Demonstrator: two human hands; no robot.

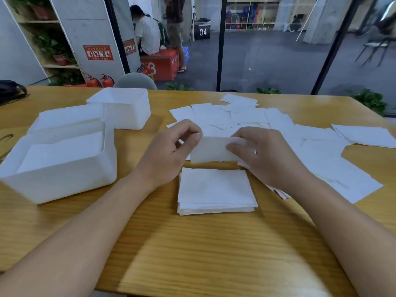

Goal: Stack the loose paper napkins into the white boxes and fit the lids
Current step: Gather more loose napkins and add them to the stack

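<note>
Two boxes sit left of your neat stack [216, 189] — the near box [57, 168] part-filled. Your left hand [171, 151] and right hand [263, 155] pinch one napkin [212, 150] just above the stack; loose napkins [321, 151] lie right — square it, lay it down

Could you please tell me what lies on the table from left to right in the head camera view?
Near white box holding napkins → left hand → held napkin, above the neat napkin stack → right hand → loose napkins spread at the right.
</note>
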